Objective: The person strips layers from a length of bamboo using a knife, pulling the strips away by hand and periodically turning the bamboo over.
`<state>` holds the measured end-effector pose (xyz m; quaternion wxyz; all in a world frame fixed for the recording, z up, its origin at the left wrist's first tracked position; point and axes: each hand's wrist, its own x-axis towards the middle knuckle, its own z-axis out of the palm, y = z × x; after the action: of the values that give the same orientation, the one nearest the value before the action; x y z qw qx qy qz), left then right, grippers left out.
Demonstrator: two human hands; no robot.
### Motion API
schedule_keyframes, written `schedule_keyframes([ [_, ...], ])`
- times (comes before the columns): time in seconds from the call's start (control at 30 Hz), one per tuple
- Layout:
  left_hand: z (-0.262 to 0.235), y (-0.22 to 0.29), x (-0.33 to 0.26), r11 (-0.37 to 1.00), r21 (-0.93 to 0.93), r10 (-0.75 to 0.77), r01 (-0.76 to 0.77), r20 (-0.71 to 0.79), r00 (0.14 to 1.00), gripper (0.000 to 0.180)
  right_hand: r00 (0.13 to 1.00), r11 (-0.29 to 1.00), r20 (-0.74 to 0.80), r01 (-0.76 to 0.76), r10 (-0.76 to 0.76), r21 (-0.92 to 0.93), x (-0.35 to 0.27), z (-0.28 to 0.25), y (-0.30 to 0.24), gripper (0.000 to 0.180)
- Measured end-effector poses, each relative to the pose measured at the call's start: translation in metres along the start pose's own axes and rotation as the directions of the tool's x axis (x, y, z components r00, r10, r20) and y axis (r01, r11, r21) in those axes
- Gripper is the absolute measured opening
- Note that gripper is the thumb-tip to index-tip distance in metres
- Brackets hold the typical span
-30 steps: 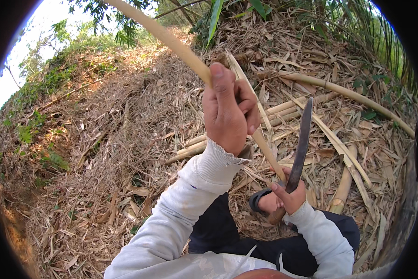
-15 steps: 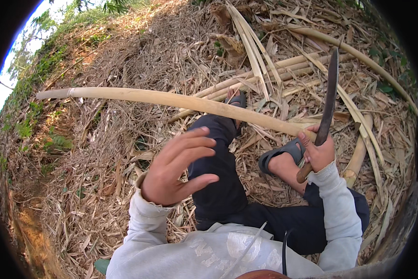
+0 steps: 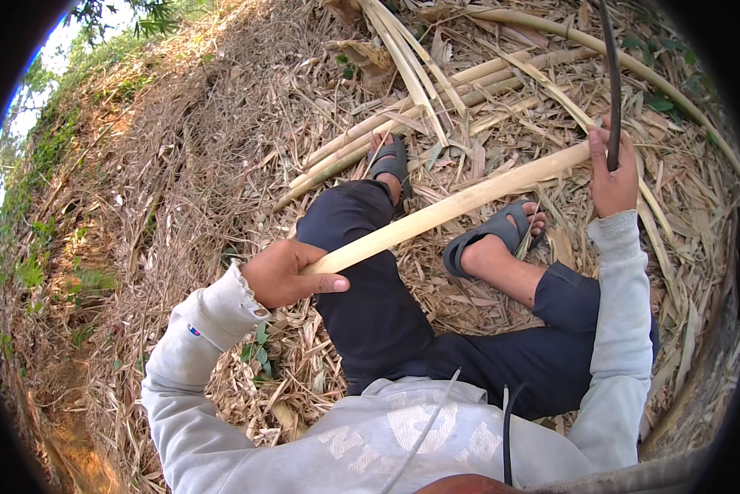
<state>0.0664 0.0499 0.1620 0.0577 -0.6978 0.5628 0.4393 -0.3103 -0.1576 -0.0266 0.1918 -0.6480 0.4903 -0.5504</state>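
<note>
A long pale split-bamboo strip [image 3: 460,204] slants across in front of me, above my knees, rising toward the right. Its left end disappears into my left hand [image 3: 292,272], which is closed round it with the thumb along the near side. My right hand [image 3: 614,177] grips a machete and meets the strip's right end at the fingers. The machete's dark blade [image 3: 613,82], seen nearly edge-on, points away from me and runs out at the upper picture edge. Its handle is hidden in my fist.
Several bamboo poles [image 3: 370,136] lie on the leaf-littered ground beyond my sandalled feet. Thin split strips [image 3: 407,62] lean by a cut stump [image 3: 366,56]. A curved pole [image 3: 633,62] lies at the far right. An earth bank with green plants [image 3: 90,280] is at the left.
My left hand has gone from open and empty to closed round the bamboo strip. The strip now slopes up to the right. My right hand has moved farther away with the machete.
</note>
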Motion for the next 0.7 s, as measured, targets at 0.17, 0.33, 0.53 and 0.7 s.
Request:
schedule_keyframes([
  [0.17, 0.036, 0.051, 0.054, 0.743, -0.666, 0.065, 0.064, 0.167, 0.984, 0.038, 0.966, 0.964, -0.155, 0.175, -0.208, -0.201, -0.005, -0.008, -0.009, 0.034],
  [0.33, 0.067, 0.102, 0.107, 0.527, -0.844, 0.206, -0.098, 0.015, 0.978, 0.034, 0.948, 0.987, 0.281, 0.16, -0.147, -0.025, -0.036, 0.009, -0.06, 0.038],
  [0.53, 0.103, 0.086, 0.131, 0.35, -0.931, 0.113, -0.107, -0.072, 0.991, 0.035, 0.839, 0.96, 0.498, 0.278, -0.221, -0.043, -0.07, 0.027, -0.064, 0.048],
  [0.7, 0.119, 0.079, 0.132, 0.334, -0.939, 0.046, -0.08, -0.068, 0.997, 0.034, 0.794, 0.958, 0.582, 0.275, -0.176, -0.085, -0.071, 0.029, -0.074, 0.062],
])
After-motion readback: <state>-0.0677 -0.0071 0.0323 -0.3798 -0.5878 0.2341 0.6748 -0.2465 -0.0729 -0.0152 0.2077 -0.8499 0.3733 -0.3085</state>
